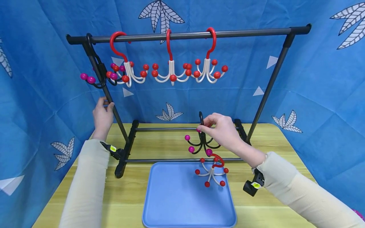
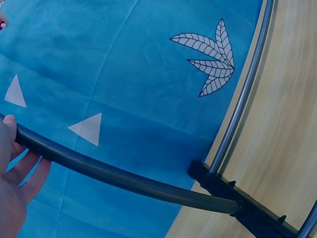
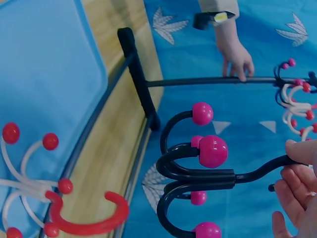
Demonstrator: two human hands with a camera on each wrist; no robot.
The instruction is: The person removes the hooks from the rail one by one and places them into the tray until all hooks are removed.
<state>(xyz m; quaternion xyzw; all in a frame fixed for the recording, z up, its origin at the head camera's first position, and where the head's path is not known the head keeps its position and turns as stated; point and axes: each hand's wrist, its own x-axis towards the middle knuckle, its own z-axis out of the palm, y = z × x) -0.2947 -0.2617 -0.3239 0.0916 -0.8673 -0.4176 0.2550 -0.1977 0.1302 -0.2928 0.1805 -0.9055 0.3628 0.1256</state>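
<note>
My right hand [image 1: 220, 128] pinches the stem of a black multi-hook hanger [image 3: 208, 178] with magenta ball tips. That hanger [image 1: 202, 137] is held upright in the air above the rack's lower bars. Below it, a white hanger with a red hook [image 1: 211, 172] lies at the far right of the blue tray [image 1: 182, 202]. With thumb and fingers on either side, my left hand [image 1: 103, 117] holds the left post [image 2: 124, 181] of the black rack. From the rack's top rail [image 1: 188, 36] hang a black hanger [image 1: 101, 71] and three white-and-red hangers [image 1: 171, 71].
The rack's right post [image 1: 269, 88] slants down behind my right hand. Two thin lower bars [image 1: 171, 160] join its feet [image 1: 121, 167] on the wooden table [image 1: 271, 196]. Blue cloth [image 1: 176, 107] with leaf prints covers the back and sides.
</note>
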